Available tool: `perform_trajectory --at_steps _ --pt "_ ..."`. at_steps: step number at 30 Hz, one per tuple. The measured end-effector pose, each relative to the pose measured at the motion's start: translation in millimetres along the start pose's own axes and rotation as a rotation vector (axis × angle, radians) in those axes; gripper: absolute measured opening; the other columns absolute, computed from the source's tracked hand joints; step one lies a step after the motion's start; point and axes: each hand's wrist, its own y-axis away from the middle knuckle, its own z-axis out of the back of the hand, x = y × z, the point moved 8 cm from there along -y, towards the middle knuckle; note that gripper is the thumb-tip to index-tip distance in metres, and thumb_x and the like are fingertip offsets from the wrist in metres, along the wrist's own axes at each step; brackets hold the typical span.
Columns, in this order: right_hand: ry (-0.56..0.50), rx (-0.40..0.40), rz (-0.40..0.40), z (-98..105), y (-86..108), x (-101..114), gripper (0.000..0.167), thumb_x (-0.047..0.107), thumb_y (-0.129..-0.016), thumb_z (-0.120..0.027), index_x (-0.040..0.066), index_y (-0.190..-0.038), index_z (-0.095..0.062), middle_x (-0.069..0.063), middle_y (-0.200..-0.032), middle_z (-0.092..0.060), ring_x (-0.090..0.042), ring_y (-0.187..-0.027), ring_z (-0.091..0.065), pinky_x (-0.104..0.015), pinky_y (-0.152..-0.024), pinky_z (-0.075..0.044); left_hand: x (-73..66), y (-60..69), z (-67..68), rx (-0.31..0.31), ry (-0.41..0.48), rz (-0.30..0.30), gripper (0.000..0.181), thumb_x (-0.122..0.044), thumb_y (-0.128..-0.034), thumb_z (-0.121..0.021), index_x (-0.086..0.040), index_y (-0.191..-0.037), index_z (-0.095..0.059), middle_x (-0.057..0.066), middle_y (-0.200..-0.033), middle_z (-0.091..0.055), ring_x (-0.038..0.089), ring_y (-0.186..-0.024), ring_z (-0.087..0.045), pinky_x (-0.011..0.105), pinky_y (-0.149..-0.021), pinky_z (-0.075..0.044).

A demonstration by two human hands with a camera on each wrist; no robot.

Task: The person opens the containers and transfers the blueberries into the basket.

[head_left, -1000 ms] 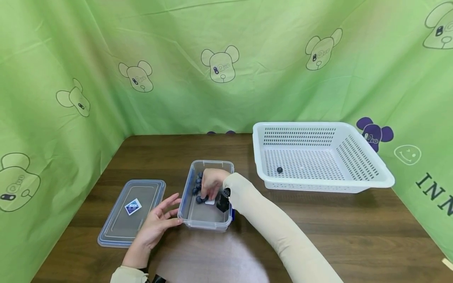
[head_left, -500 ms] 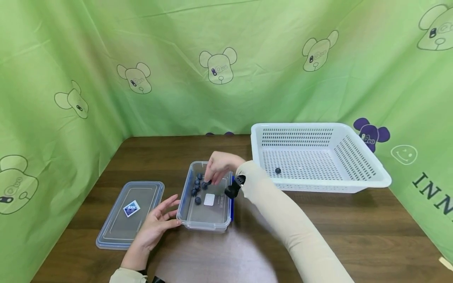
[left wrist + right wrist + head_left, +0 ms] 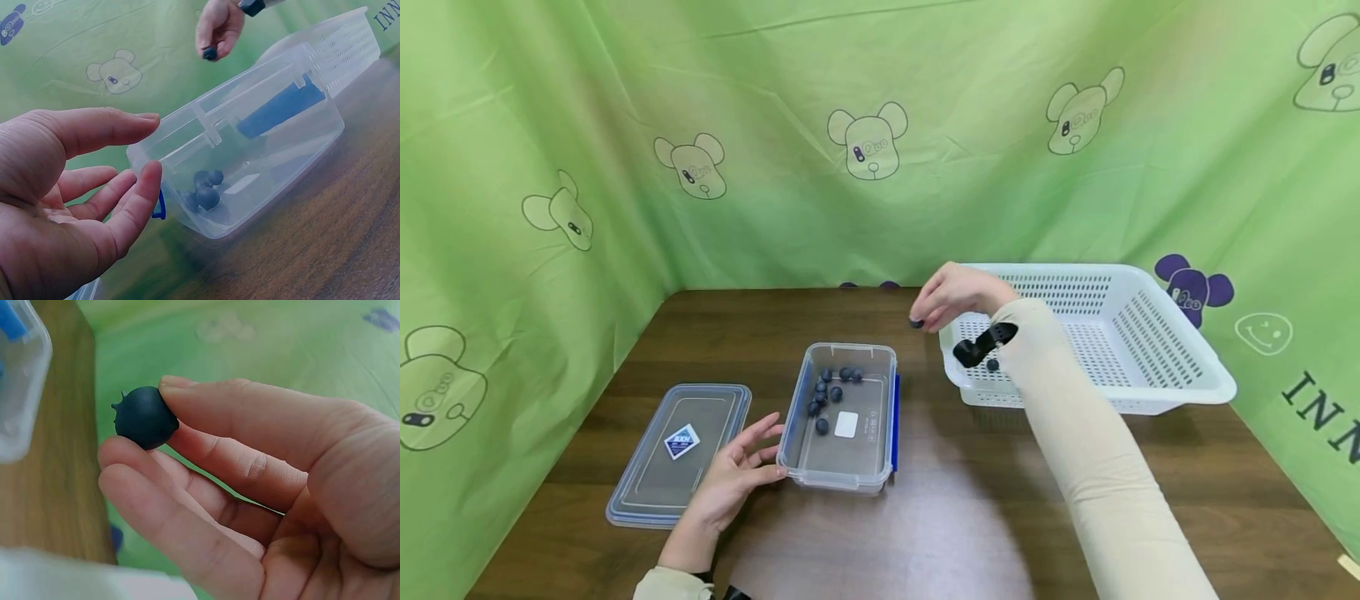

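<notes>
My right hand (image 3: 958, 293) pinches a dark blueberry (image 3: 147, 417) between thumb and fingertips, its little crown showing in the right wrist view. That hand hovers over the left edge of a white slotted basket (image 3: 1097, 390). Inside the basket, one blueberry (image 3: 992, 365) lies near the front left corner. A clear plastic food container (image 3: 835, 480) stands uncovered on the table, with several blueberries (image 3: 822, 427) mostly along its left and far sides. With fingers loosely spread, my left hand (image 3: 730, 473) touches the container's near left corner.
A clear lid (image 3: 658, 487) with a blue rim and a diamond-shaped sticker lies on the wooden table (image 3: 940, 517), left of the container. A blue clip (image 3: 896, 425) hangs along the container's right side. Green printed cloth (image 3: 760, 225) encloses the back and sides.
My right hand has lifted a blueberry out of the container and carried it up and right to the basket's edge. The left hand keeps its place at the container's corner.
</notes>
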Motion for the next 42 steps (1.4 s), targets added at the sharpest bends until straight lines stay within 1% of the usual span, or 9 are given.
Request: perform_trajectory --at_steps 3,7,10,13,21,25,29,35,42 --pt "-0.041 -0.033 -0.020 23 8.1 -10 0.016 -0.005 -0.087 -0.069 -0.013 -0.101 -0.068 -0.015 -0.083 -0.073 -0.022 -0.073 -0.071 -0.036 -0.074 -0.059 -0.3 0.5 1.0 -0.005 -0.002 0.007 0.081 0.018 -0.0775 -0.066 0.011 -0.149 -0.029 0.016 -0.134 -0.050 0.017 -0.104 -0.061 0.026 -0.079 -0.055" --pt "-0.083 -0.068 -0.065 48 17.1 -28 0.008 -0.007 -0.088 -0.067 -0.010 -0.095 -0.070 -0.014 -0.081 -0.072 -0.021 -0.071 -0.071 -0.035 -0.074 -0.059 -0.7 0.5 1.2 -0.006 -0.002 0.013 0.081 0.019 -0.0777 -0.066 0.011 -0.150 -0.030 0.016 -0.134 -0.050 0.018 -0.104 -0.061 0.026 -0.079 -0.055" --pt "-0.068 -0.070 -0.112 62 21.4 -46 0.008 -0.007 -0.088 -0.066 -0.008 -0.094 -0.070 -0.014 -0.082 -0.071 -0.021 -0.072 -0.070 -0.035 -0.076 -0.059 -0.8 0.1 0.5 -0.005 -0.001 0.015 0.082 0.019 -0.0776 -0.066 0.011 -0.150 -0.029 0.016 -0.134 -0.050 0.018 -0.104 -0.061 0.026 -0.079 -0.055" --pt "-0.047 -0.060 -0.162 70 22.7 -68 0.009 -0.007 -0.088 -0.066 -0.009 -0.095 -0.070 -0.013 -0.084 -0.071 -0.021 -0.074 -0.070 -0.035 -0.076 -0.059 -0.8 -0.2 0.1 -0.001 0.001 0.014 0.082 0.019 -0.0776 -0.066 0.011 -0.150 -0.028 0.015 -0.134 -0.050 0.018 -0.104 -0.061 0.026 -0.079 -0.055" --pt "-0.011 -0.104 -0.297 79 21.4 -115 0.018 -0.008 -0.087 -0.067 -0.016 -0.102 -0.064 -0.015 -0.085 -0.069 -0.019 -0.070 -0.070 -0.032 -0.074 -0.059 0.0 -0.4 1.5 -0.002 0.007 0.012 0.082 0.019 -0.0773 -0.066 0.011 -0.150 -0.027 0.016 -0.134 -0.050 0.019 -0.105 -0.061 0.025 -0.078 -0.055" --pt "0.022 -0.121 -0.361 80 21.0 -131 0.016 -0.007 -0.086 -0.068 -0.015 -0.099 -0.065 -0.015 -0.080 -0.068 -0.017 -0.064 -0.069 -0.029 -0.069 -0.059 0.2 -1.7 0.5 0.016 0.008 0.010 0.082 0.018 -0.0782 -0.067 0.011 -0.150 -0.028 0.015 -0.134 -0.049 0.020 -0.106 -0.060 0.026 -0.079 -0.055" --pt "0.083 -0.130 -0.392 80 22.3 -139 0.016 -0.003 -0.087 -0.069 -0.014 -0.098 -0.066 -0.013 -0.076 -0.069 -0.014 -0.061 -0.068 -0.026 -0.064 -0.058 0.3 -2.4 0.5 0.029 0.015 -0.003 0.080 0.017 -0.0787 -0.067 0.011 -0.149 -0.030 0.013 -0.133 -0.050 0.020 -0.108 -0.060 0.026 -0.080 -0.055" --pt "0.120 -0.150 -0.451 80 26.4 -151 0.022 -0.002 -0.087 -0.070 -0.014 -0.104 -0.065 -0.014 -0.079 -0.070 -0.013 -0.061 -0.067 -0.025 -0.063 -0.057 1.2 -2.8 -0.1 0.046 0.032 -0.021 0.079 0.016 -0.0785 -0.068 0.009 -0.149 -0.033 0.010 -0.132 -0.051 0.019 -0.107 -0.061 0.025 -0.080 -0.055" --pt "0.199 -0.146 -0.501 81 19.3 -159 0.021 0.000 -0.083 -0.074 -0.012 -0.100 -0.068 -0.014 -0.080 -0.071 -0.013 -0.062 -0.068 -0.025 -0.064 -0.056 0.9 -3.3 0.2 0.045 0.025 -0.015 0.082 0.015 -0.0787 -0.068 0.014 -0.149 -0.026 0.012 -0.132 -0.049 0.018 -0.107 -0.061 0.025 -0.080 -0.055"
